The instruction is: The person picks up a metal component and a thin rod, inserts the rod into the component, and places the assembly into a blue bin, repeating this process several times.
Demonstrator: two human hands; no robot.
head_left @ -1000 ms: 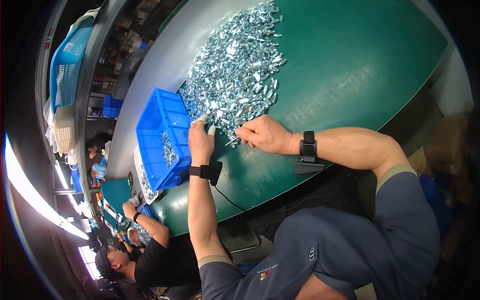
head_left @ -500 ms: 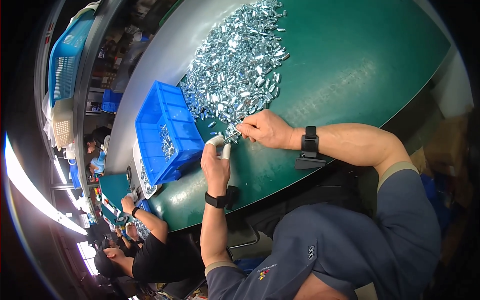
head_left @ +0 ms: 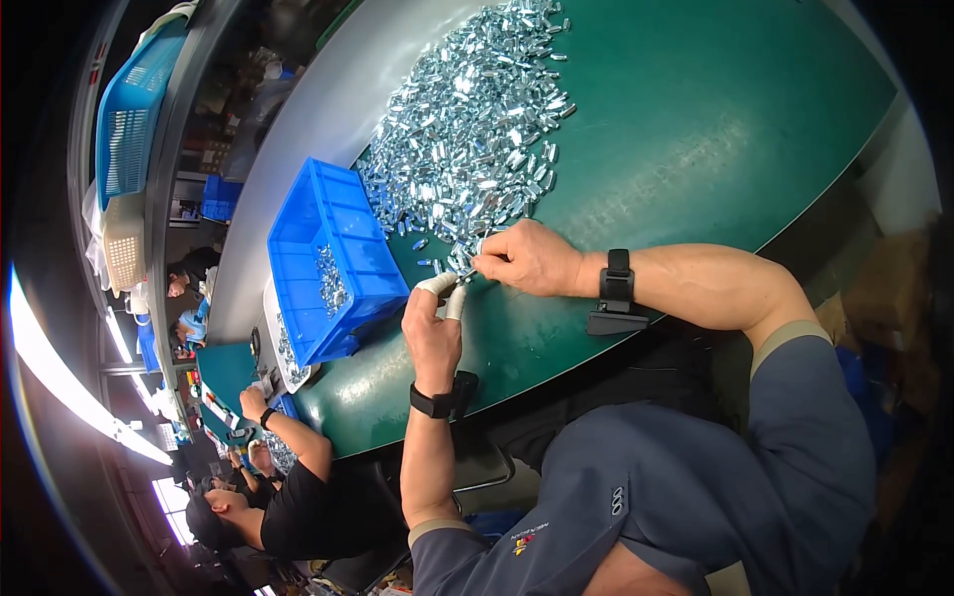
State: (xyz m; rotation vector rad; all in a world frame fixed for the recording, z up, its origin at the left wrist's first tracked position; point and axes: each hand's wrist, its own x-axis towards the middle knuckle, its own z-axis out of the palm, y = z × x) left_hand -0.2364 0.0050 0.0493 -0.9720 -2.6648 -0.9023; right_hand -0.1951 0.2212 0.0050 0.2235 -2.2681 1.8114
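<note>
My left hand (head_left: 432, 333), white covers on its thumb and a finger, pinches a small shiny metal part (head_left: 463, 280) at the fingertips. Close against it, my right hand (head_left: 529, 260) is closed around a thin metal rod (head_left: 470, 272), whose tip meets the part; most of the rod is hidden by the fingers. Just beyond both hands spreads a large heap of small silvery metal parts (head_left: 467, 129). A few loose ones lie on the green table near my left fingertips.
Left of my hands stands a blue plastic bin (head_left: 363, 243), tilted in view, with some metal parts inside. A white tray (head_left: 290, 363) of parts sits behind it. Further left, a co-worker in black (head_left: 318, 507) works at the same green table (head_left: 676, 169). Shelves hold a blue basket (head_left: 129, 149).
My left hand has shifted slightly right and the two hands' fingertips have come closer together. Less of the rod shows between them now.
</note>
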